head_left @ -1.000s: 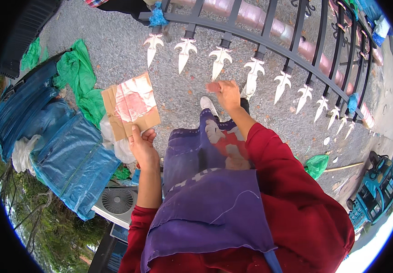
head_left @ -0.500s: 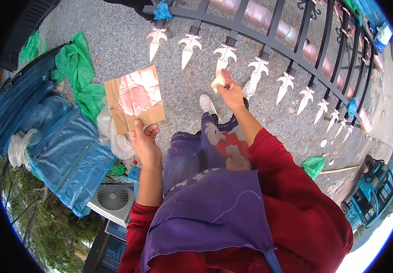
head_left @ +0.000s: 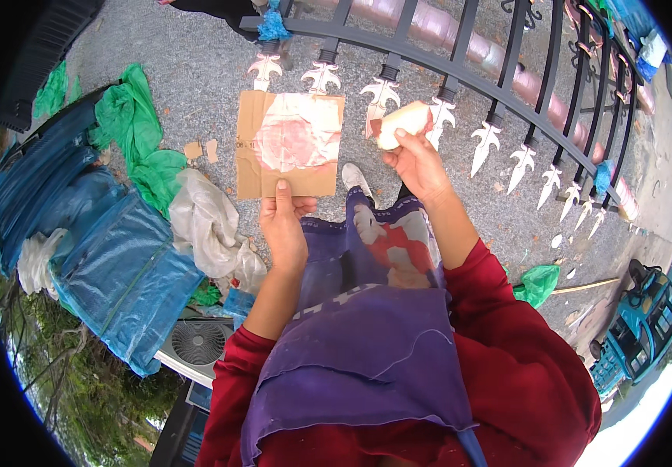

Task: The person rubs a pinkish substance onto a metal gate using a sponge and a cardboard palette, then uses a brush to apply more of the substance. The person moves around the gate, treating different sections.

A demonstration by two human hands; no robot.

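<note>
My left hand (head_left: 283, 226) holds a piece of brown cardboard (head_left: 291, 145) by its near edge, the thumb on top. Shiny pinkish paint covers much of the cardboard's upper face. In my right hand (head_left: 421, 166), thumb and fingers pinch a cream sponge (head_left: 404, 124) with reddish stains at its ends. It is apart from the cardboard and, in the picture, overlaps the pale pinkish spear tips (head_left: 380, 93) of a dark metal fence (head_left: 460, 76). Whether the sponge touches a tip I cannot tell.
Blue plastic sheeting (head_left: 130, 272), green netting (head_left: 138, 117) and a crumpled whitish plastic sheet (head_left: 208, 222) lie at left. A fan unit (head_left: 197, 342) stands below them. A teal vehicle (head_left: 638, 331) is at right. Pink-wrapped tubing (head_left: 484, 50) runs behind the fence bars.
My left hand has moved right and up with the cardboard, closer to my right hand. The sponge has shifted slightly right and turned, showing more of its pale side.
</note>
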